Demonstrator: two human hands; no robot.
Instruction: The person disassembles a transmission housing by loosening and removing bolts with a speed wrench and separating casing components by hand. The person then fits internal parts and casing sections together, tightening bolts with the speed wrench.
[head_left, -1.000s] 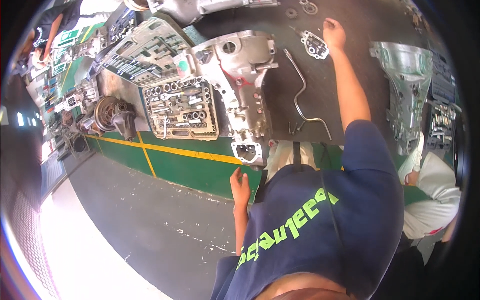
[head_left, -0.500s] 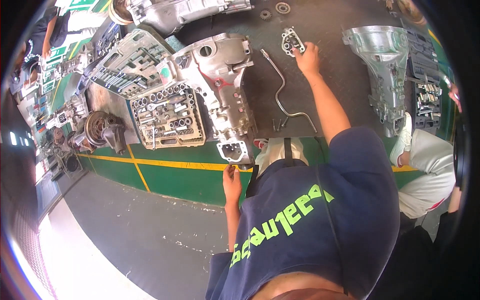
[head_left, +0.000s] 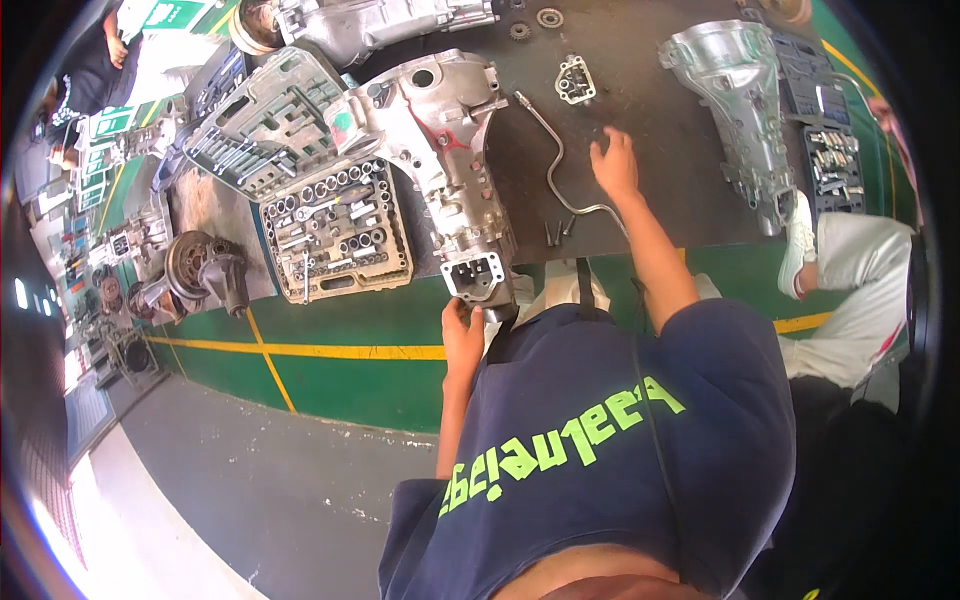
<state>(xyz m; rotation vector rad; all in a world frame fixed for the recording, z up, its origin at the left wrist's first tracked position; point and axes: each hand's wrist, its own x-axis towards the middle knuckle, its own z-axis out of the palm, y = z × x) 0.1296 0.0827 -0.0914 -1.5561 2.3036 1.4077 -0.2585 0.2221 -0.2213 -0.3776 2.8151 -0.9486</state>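
Note:
A long metal gearbox housing lies on the bench, its open end facing me with a bright rectangular rim. Just below that rim is my left hand, fingers curled with their tips at the housing's lower edge; whether anything small is in them is too fine to see. My right hand is over the bench, fingers apart and holding nothing. Beyond it lies a small metal cover plate, apart from the fingers. A bent metal rod rests between the housing and my right hand. Several small bolts are near its lower end.
An opened socket set case is left of the housing, its lid behind. Another housing stands right, beside a dark tool case. Two gears lie at the back. A person's leg is at the right.
My right hand has let go of the cover plate and drawn back toward me, leaving it on the bench. My left hand has come up to the housing's lower edge. The view has shifted slightly.

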